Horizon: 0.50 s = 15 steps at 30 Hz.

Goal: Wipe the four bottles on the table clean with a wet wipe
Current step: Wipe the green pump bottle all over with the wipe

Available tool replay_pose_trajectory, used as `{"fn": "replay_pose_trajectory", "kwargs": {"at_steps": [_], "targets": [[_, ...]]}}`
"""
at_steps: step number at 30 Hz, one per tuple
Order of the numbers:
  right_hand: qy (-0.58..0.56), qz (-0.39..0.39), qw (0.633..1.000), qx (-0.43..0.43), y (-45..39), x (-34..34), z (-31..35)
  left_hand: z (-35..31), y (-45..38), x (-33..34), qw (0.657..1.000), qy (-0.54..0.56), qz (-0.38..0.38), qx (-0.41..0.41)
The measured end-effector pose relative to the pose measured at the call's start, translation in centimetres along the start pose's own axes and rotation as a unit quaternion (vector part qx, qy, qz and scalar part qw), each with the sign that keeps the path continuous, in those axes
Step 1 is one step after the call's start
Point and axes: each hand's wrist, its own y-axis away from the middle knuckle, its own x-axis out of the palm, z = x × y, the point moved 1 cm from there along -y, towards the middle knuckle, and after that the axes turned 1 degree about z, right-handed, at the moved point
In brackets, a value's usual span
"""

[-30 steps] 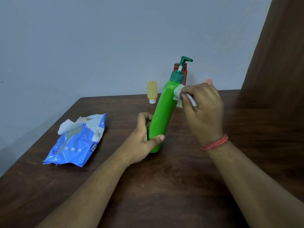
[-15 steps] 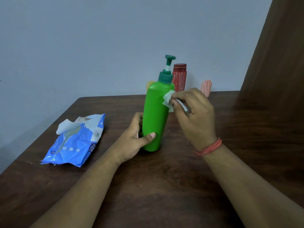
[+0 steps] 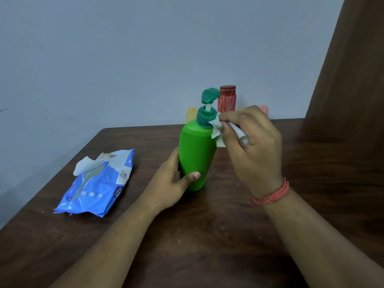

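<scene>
A green pump bottle (image 3: 196, 150) with a dark green pump head stands nearly upright on the brown table (image 3: 207, 235). My left hand (image 3: 173, 183) grips its lower body, thumb across the front. My right hand (image 3: 252, 142) pinches a crumpled white wet wipe (image 3: 217, 128) and presses it against the bottle's shoulder, just below the collar. Behind stand a red bottle (image 3: 227, 99), a small yellow bottle (image 3: 190, 114) partly hidden by the green one, and a small pink bottle (image 3: 264, 109) mostly hidden by my right hand.
A blue wet-wipe pack (image 3: 97, 183) lies on the table's left side, a white wipe sticking out of its open flap. A grey wall stands close behind the table. A brown curtain (image 3: 349, 80) hangs at the right.
The green bottle went from leaning right to nearly upright and shifted left. Its pump head has turned round. My right hand with the wipe stays at the bottle's shoulder.
</scene>
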Motion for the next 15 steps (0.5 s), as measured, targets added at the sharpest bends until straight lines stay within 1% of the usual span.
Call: {"fn": "replay_pose_trajectory", "kwargs": {"at_steps": [3, 6, 8, 9, 11, 13, 15], "targets": [[0.008, 0.024, 1.000, 0.012, -0.1, 0.0, -0.4, 0.2, -0.1, -0.2, 1.000, -0.013, -0.001, -0.004], [-0.019, 0.058, 0.995, 0.074, -0.1, 0.4, -1.8, 0.3, -0.2, -0.2, 1.000, -0.017, 0.001, -0.008], [-0.056, 0.056, 0.991, 0.108, -0.2, 0.3, -1.9, 0.2, -0.2, -0.2, 1.000, -0.027, 0.006, -0.006], [-0.072, 0.044, 0.990, 0.111, -0.3, 0.1, -1.6, 0.3, -0.2, -0.1, 0.999, -0.031, 0.008, -0.005], [-0.080, 0.030, 0.993, 0.079, -0.6, -0.3, -0.8, 0.4, -0.3, -0.2, 1.000, -0.025, 0.007, -0.007], [-0.066, 0.043, 0.996, 0.044, -0.5, -0.3, -0.4, 0.4, -0.4, -0.2, 1.000, -0.016, 0.005, -0.007], [-0.050, 0.061, 0.995, 0.060, -0.5, 0.0, -1.0, 0.3, -0.5, -0.2, 1.000, -0.008, 0.001, -0.006]]}}
